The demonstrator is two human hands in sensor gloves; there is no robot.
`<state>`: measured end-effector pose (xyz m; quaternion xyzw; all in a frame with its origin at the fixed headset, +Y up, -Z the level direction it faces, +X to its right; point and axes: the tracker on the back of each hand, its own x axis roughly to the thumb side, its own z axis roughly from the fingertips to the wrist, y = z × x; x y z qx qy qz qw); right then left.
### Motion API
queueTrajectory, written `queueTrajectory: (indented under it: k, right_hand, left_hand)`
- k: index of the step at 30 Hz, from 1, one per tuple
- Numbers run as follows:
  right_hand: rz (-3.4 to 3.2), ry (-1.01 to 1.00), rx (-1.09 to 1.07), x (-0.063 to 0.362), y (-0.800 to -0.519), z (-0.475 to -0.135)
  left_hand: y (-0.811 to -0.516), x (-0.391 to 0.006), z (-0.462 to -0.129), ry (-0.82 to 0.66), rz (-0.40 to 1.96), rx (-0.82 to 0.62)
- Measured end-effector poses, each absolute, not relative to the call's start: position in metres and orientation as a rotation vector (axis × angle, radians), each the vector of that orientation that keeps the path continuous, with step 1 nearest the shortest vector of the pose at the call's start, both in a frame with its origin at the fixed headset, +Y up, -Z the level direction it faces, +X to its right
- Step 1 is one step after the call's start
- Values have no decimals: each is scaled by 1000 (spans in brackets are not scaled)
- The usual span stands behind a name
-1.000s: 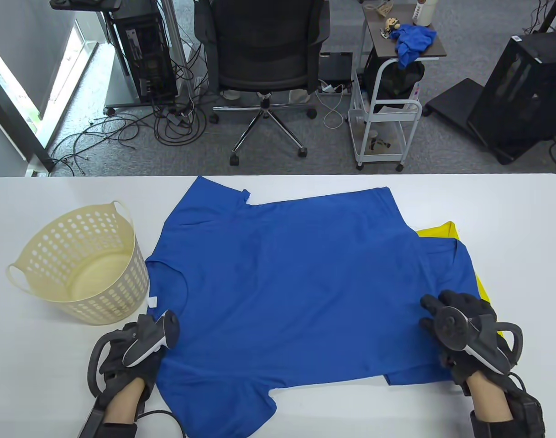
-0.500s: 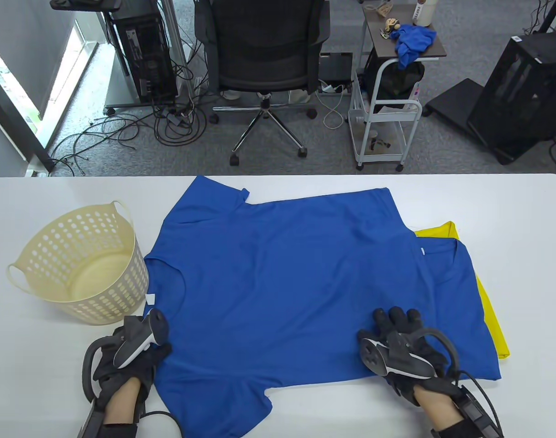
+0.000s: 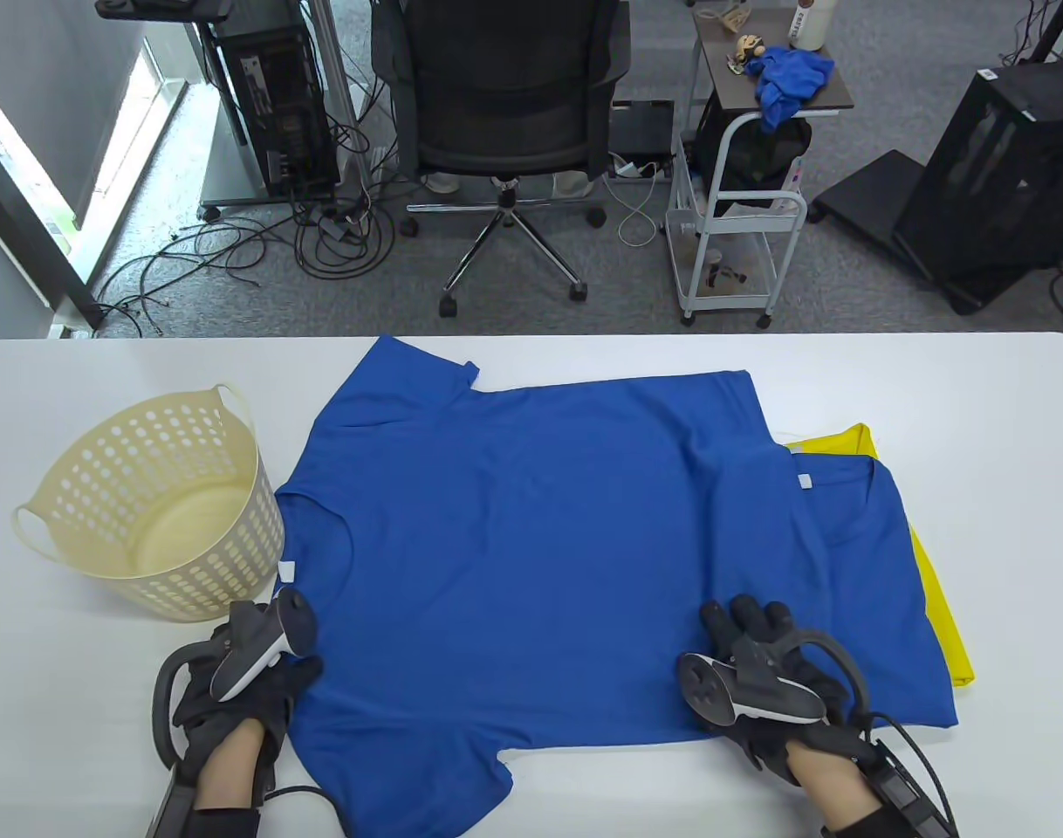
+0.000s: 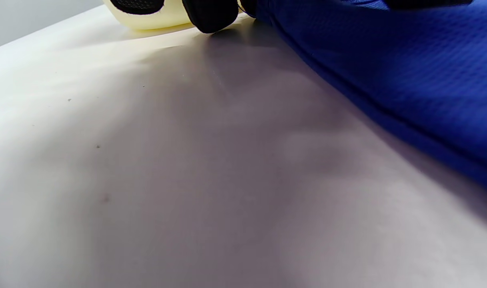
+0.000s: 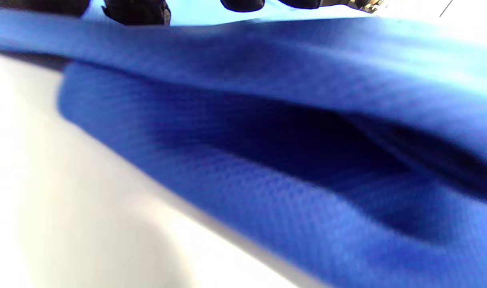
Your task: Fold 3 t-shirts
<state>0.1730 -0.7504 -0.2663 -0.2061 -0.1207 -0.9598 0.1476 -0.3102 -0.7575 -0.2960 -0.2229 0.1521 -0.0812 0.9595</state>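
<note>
A cream basket (image 3: 152, 506) with round holes stands upright on the white table (image 3: 977, 419), just beyond and to the left of the left hand; the left wrist view shows its base (image 4: 151, 16) touching the tabletop. Well beyond both hands, on the floor past the table's far edge, are a black chair (image 3: 505, 113), cables (image 3: 235, 253) and a PC tower (image 3: 274, 96). Far beyond the right hand stands a white cart (image 3: 732, 236) with a blue cloth (image 3: 789, 83) on top, and further right a black case (image 3: 1003, 166).

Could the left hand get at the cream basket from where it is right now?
Probably yes: the left hand sits just beside the basket, with only bare table between them.
</note>
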Motion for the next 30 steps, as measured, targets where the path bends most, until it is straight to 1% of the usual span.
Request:
queueTrajectory:
  k: [2,3,5,6,7,8,9,11,12,13,14,15,18,19,20,22,23,24,27,28,30]
  right_hand:
    - [-2782,-347,-591,176,-743,-266]
    - [-2809,-271,-564,180,-736,-267]
    - [-2940,64,-378,204,-710,-273]
    - [-2986,194,-267,219,-699,-275]
    - [-3019,283,-153,237,-692,-276]
    - [-3023,301,-95,247,-690,-276]
    - [-3002,285,-26,261,-692,-277]
    - [-2955,132,40,278,-706,-281]
    - [-2925,-26,57,284,-716,-286]
    - [-2898,-141,77,287,-722,-289]
    - [-2900,-208,98,289,-726,-291]
    - [-2929,-164,108,289,-723,-292]
    - [-2970,114,138,287,-707,-291]
    - [-2956,170,147,287,-705,-290]
    - [-2943,170,152,287,-706,-290]
    - [-2922,14,151,290,-714,-295]
    - [-2902,-106,157,291,-720,-297]
    - [-2896,-102,170,292,-720,-297]
    - [-2975,125,181,295,-709,-293]
    - [-3023,124,142,295,-707,-293]
    - [-3040,7,121,293,-714,-295]
  left_hand:
    - [-755,-312,-296,318,-161,-437]
    - [-754,-312,-296,317,-157,-421]
    - [-747,-314,-295,334,-159,-343]
    - [-744,-315,-295,341,-163,-314]
    - [-742,-316,-294,346,-158,-289]
    - [-741,-316,-294,348,-154,-283]
    - [-742,-316,-295,348,-153,-290]
    - [-746,-315,-296,346,-175,-327]
    - [-750,-315,-296,354,-198,-375]
    - [-752,-316,-297,357,-210,-403]
    - [-752,-316,-296,357,-210,-402]
    - [-750,-317,-295,357,-192,-381]
    - [-743,-318,-294,357,-171,-314]
    - [-742,-318,-294,353,-164,-316]
    - [-743,-318,-294,352,-162,-327]
    - [-750,-318,-296,361,-189,-396]
    - [-752,-318,-296,366,-218,-422]
    - [-751,-318,-296,365,-223,-407]
    - [-750,-317,-295,356,-212,-391]
    - [-751,-319,-296,362,-211,-401]
    - [-750,-319,-296,364,-206,-399]
